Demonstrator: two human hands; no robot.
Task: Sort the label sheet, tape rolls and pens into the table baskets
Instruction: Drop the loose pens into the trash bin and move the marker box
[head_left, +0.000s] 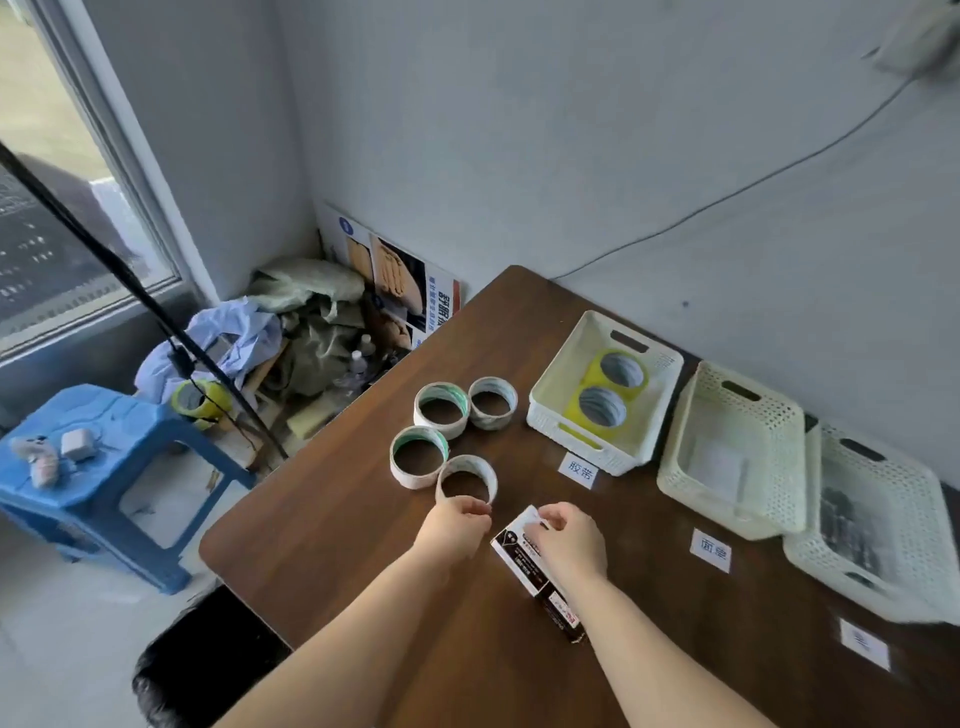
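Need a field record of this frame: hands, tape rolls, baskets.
left hand: grips nearest white roll
right hand: holds box on table
other white rolls: three, loose on table
left basket: two yellow rolls
middle basket: white sheet
right basket: dark contents, unclear

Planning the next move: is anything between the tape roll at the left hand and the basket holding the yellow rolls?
Nothing visible blocks it. Bare table lies between the tape roll in the left hand and the basket; only a flat paper label lies near the basket's front.
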